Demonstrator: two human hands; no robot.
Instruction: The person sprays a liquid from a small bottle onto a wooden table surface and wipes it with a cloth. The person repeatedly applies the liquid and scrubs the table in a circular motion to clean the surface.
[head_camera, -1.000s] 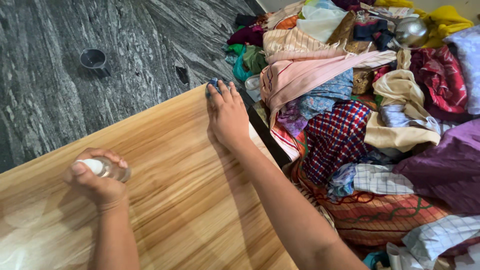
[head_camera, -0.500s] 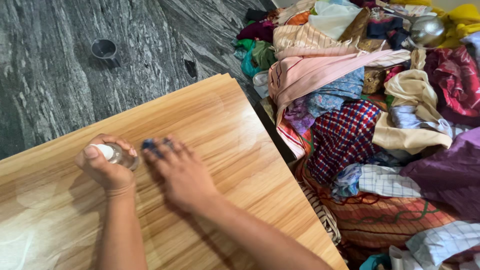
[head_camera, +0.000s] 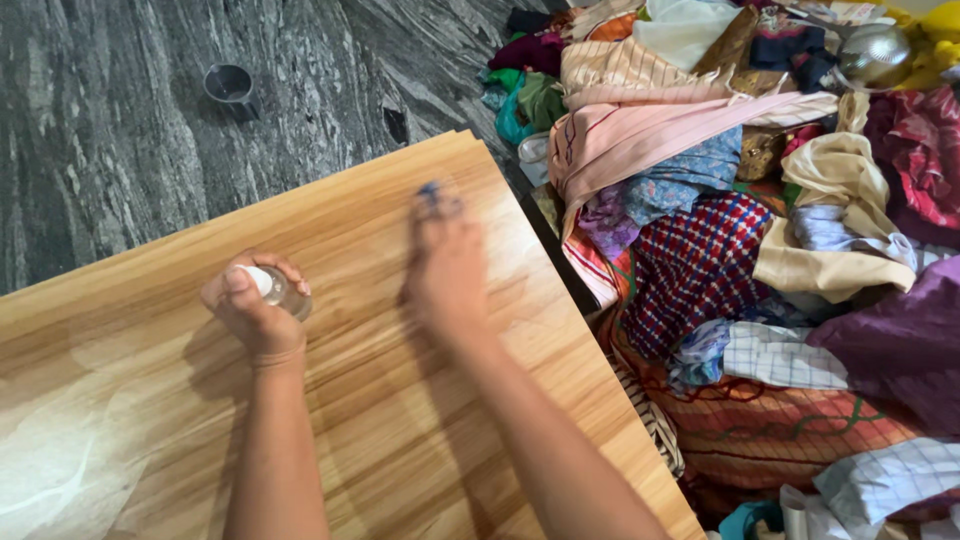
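A small blue cloth (head_camera: 433, 194) lies pressed flat on the wooden board (head_camera: 380, 400), near its far right corner, under the fingertips of the right hand (head_camera: 447, 262); the hand is blurred, its fingers together and stretched out over the cloth, palm down on the wood. Just to the left, well apart from the cloth, the left hand (head_camera: 250, 312) is wrapped around a small clear bottle (head_camera: 280, 290) with a white top, thumb resting on that top, the bottle's base at or close to the board. The board has a pale wood-grain face with a glossy, hazy patch at the near left. To wipe well here, I would judge it best to keep the palm low and the pressure even, run the cloth along the grain and stop short of the edge so it does not slip off. Past the board's right edge a big heap of clothes (head_camera: 760, 230) in many colours lies on the floor, with a shiny metal pot (head_camera: 872, 55) at the top of the heap. A small dark cup (head_camera: 230, 85) stands alone on the grey stone floor (head_camera: 100, 130) beyond the board
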